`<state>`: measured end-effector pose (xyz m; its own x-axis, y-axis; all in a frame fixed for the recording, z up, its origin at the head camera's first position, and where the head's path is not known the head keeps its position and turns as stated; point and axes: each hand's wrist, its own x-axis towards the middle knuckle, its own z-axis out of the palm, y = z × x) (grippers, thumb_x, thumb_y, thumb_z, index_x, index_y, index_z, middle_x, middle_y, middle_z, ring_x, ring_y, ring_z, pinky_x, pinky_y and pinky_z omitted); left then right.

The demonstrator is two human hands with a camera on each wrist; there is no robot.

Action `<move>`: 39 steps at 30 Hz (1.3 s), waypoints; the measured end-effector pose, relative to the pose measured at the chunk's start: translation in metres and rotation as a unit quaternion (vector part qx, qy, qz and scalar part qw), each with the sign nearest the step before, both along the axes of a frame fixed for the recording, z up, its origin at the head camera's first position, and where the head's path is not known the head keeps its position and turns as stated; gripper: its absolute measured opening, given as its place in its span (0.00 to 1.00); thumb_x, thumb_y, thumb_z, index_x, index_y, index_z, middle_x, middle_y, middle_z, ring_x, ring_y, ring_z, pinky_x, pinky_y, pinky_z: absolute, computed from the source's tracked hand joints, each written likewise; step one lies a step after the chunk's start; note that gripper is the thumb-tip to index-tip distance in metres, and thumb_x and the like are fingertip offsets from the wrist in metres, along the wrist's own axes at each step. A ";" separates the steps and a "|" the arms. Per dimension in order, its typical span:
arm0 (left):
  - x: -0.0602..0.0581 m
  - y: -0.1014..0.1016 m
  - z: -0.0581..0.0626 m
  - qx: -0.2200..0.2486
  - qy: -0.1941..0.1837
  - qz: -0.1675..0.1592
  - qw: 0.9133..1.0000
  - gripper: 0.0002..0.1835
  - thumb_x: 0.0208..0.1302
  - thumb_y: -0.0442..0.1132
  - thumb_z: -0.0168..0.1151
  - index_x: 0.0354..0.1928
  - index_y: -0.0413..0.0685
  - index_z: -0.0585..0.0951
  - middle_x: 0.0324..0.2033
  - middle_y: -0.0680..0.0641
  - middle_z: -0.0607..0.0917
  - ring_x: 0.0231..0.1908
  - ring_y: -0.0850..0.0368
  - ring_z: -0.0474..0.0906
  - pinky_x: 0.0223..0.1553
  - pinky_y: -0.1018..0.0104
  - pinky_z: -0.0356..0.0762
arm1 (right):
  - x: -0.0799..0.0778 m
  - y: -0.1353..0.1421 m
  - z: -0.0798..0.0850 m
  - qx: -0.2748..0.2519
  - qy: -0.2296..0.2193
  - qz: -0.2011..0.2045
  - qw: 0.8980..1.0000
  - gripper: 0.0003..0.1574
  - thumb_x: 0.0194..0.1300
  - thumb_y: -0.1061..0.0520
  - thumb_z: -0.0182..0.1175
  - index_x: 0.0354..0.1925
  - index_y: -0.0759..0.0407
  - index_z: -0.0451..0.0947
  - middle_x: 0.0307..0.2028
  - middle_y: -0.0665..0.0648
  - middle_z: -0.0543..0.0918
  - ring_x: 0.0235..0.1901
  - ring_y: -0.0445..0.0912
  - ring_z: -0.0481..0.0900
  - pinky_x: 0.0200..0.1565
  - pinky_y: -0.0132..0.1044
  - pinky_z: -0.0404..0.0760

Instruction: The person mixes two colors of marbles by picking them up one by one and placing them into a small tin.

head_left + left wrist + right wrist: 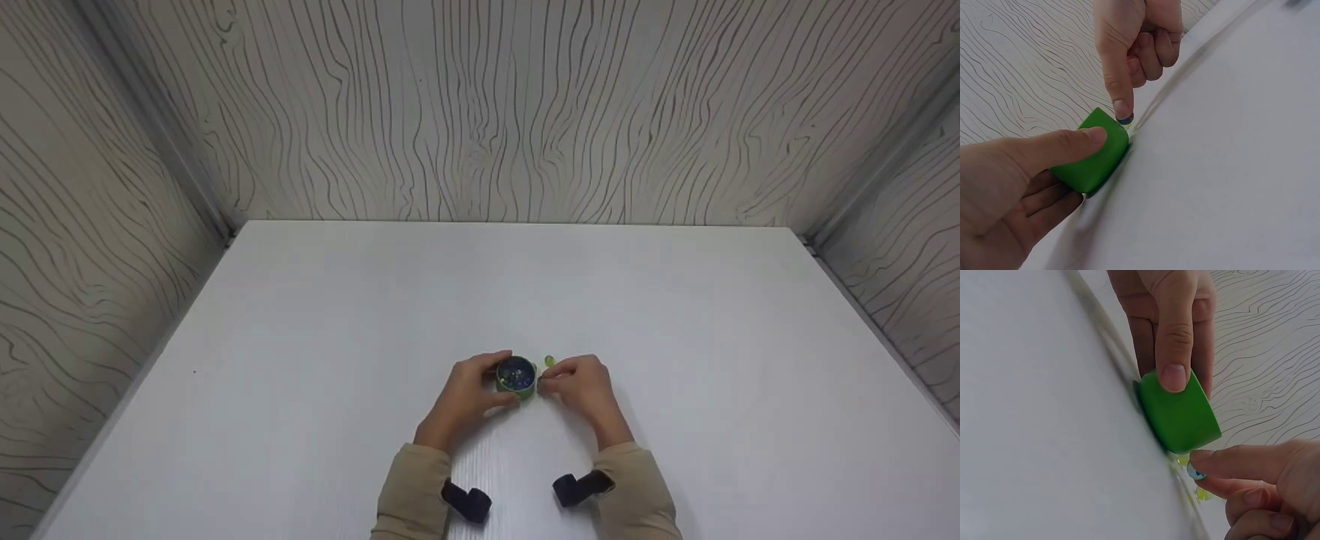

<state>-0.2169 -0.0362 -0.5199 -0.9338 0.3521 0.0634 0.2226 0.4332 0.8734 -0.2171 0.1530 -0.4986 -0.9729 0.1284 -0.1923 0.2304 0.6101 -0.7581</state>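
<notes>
My left hand [466,391] grips a small round green cup [516,391] by its sides, thumb on the near wall and fingers round the far side. Dark inside, the cup holds several small shiny pieces that look like glass marbles. Just right of it, my right hand [581,386] pinches a clear marble with a blue swirl [1196,471] between thumb and forefinger, low beside the cup's wall; its other fingers are curled in. A yellow-green marble [550,361] lies close beyond the right fingertips. In the right wrist view, another yellowish marble [1183,460] shows between cup and fingertips.
The white table [337,315] stretches out on all sides of the hands. Wood-grain patterned panels [480,112] stand behind it and at both sides. A black strap mount [469,502] sticks out from the left sleeve, and a similar one [581,489] from the right.
</notes>
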 end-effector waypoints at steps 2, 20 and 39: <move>0.000 0.000 0.000 0.001 -0.003 0.001 1.000 0.35 0.50 0.34 0.73 0.62 0.38 0.74 0.59 0.37 0.80 0.61 0.44 0.77 0.67 0.53 0.72 | -0.001 0.001 0.000 -0.004 -0.004 -0.002 1.000 0.07 0.50 0.65 0.68 0.32 0.65 0.87 0.35 0.61 0.87 0.37 0.47 0.77 0.32 0.27 0.72; 0.000 0.001 0.001 -0.005 -0.004 0.000 1.000 0.34 0.51 0.34 0.72 0.63 0.39 0.73 0.57 0.39 0.81 0.60 0.45 0.77 0.66 0.55 0.74 | -0.001 0.004 0.006 -0.009 0.007 -0.001 1.000 0.10 0.50 0.61 0.71 0.33 0.65 0.87 0.38 0.61 0.85 0.35 0.46 0.73 0.30 0.28 0.67; -0.001 0.001 0.000 -0.001 -0.012 0.003 1.000 0.35 0.51 0.34 0.73 0.63 0.40 0.73 0.59 0.39 0.80 0.62 0.46 0.76 0.69 0.53 0.70 | -0.001 0.008 0.013 -0.015 0.004 -0.008 1.000 0.11 0.52 0.60 0.70 0.35 0.65 0.87 0.23 0.50 0.73 0.28 0.42 0.66 0.27 0.29 0.63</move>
